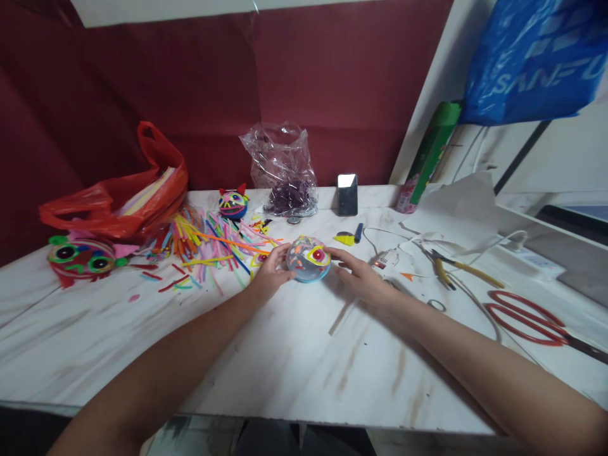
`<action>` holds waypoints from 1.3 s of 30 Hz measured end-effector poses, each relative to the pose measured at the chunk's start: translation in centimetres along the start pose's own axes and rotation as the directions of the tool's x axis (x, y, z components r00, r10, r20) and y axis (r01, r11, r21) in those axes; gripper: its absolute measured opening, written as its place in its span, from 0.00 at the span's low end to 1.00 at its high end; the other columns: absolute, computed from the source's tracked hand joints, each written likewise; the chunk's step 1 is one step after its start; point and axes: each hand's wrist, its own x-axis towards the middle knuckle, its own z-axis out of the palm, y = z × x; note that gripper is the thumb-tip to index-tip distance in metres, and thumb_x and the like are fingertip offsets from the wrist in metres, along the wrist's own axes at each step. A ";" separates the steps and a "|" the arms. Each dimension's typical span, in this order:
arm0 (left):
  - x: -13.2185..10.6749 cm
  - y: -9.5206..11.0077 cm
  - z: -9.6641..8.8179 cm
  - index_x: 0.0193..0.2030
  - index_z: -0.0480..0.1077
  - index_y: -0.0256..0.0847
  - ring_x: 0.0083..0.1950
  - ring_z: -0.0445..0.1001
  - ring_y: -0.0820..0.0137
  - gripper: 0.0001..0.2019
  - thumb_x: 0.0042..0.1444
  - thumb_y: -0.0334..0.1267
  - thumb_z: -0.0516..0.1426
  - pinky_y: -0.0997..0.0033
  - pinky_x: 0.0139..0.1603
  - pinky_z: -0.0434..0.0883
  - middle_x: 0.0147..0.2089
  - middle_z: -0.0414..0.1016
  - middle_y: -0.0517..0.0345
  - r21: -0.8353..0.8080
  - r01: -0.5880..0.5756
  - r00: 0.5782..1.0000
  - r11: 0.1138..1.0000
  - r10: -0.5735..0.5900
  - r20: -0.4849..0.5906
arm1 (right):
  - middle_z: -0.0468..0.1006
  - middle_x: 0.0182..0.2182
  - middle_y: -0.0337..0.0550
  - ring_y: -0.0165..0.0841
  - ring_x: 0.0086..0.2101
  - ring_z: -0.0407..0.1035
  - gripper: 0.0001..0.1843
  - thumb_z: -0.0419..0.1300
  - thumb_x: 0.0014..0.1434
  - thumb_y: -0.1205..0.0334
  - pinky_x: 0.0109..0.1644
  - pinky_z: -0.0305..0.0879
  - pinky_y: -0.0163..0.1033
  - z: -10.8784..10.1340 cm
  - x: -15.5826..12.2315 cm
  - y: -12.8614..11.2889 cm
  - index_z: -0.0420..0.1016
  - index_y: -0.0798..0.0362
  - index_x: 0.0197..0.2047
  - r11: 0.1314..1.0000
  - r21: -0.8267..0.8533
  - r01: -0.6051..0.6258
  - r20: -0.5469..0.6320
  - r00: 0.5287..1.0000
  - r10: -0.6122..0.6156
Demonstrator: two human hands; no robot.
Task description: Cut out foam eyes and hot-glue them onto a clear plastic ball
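Observation:
A clear ball [308, 258] decorated with coloured strips and a yellow-and-red eye rests on the white table [285, 354]. My left hand [270, 271] cups its left side with fingers curled against it. My right hand [358, 273] lies flat on the table just right of the ball, fingers stretched out, fingertips at the ball's edge. A heap of coloured foam strips [209, 244] lies behind my left hand.
A red plastic bag [123, 196] and a red-green mask [83, 258] sit at the left. A small cat-face ball [234, 204], a clear bag [285, 171], a phone [347, 194], a green can [427, 158], pliers [456, 266] and red scissors [527, 316] lie around.

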 end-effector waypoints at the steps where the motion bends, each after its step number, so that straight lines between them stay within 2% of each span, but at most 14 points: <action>1: 0.0 0.0 0.0 0.56 0.64 0.42 0.63 0.61 0.53 0.35 0.38 0.34 0.67 0.57 0.56 0.66 0.61 0.65 0.46 0.000 -0.002 1.000 1.000 0.002 0.001 | 0.70 0.59 0.42 0.39 0.60 0.62 0.28 0.52 0.56 0.68 0.65 0.56 0.52 0.0 0.0 0.0 0.67 0.46 0.60 1.000 0.000 -0.001 -0.002 1.000 0.001; 6: 0.0 -0.2 -0.1 0.56 0.64 0.42 0.63 0.61 0.54 0.35 0.38 0.35 0.68 0.58 0.56 0.65 0.61 0.65 0.47 -0.005 -0.017 1.000 1.000 0.017 0.004 | 0.69 0.60 0.41 0.38 0.59 0.63 0.28 0.52 0.56 0.68 0.64 0.57 0.50 0.0 0.0 0.1 0.66 0.46 0.60 1.000 0.004 0.023 0.001 1.000 -0.023; 15: 0.2 -0.2 -0.2 0.55 0.64 0.42 0.60 0.64 0.53 0.35 0.36 0.36 0.67 0.56 0.55 0.66 0.58 0.67 0.46 0.012 -0.022 1.000 1.000 0.022 0.012 | 0.68 0.60 0.44 0.39 0.59 0.63 0.28 0.51 0.57 0.67 0.62 0.60 0.50 0.0 0.1 0.0 0.66 0.48 0.61 1.000 -0.008 -0.008 0.015 1.000 0.008; 25: 0.1 0.0 -0.1 0.54 0.65 0.43 0.60 0.64 0.56 0.32 0.39 0.34 0.66 0.61 0.54 0.66 0.57 0.68 0.48 0.006 -0.026 0.999 1.000 0.026 0.021 | 0.70 0.59 0.42 0.38 0.57 0.65 0.28 0.51 0.56 0.68 0.61 0.61 0.50 0.0 0.0 0.2 0.66 0.46 0.61 1.000 -0.017 0.009 -0.003 1.000 -0.009; 39: 0.1 -0.1 -0.2 0.56 0.64 0.43 0.61 0.63 0.54 0.33 0.39 0.35 0.66 0.61 0.53 0.66 0.58 0.68 0.48 0.011 -0.013 1.000 1.000 0.012 0.027 | 0.69 0.59 0.42 0.38 0.58 0.63 0.28 0.51 0.57 0.68 0.61 0.61 0.49 0.0 0.0 -0.1 0.66 0.46 0.60 1.000 -0.007 0.005 0.000 1.000 -0.005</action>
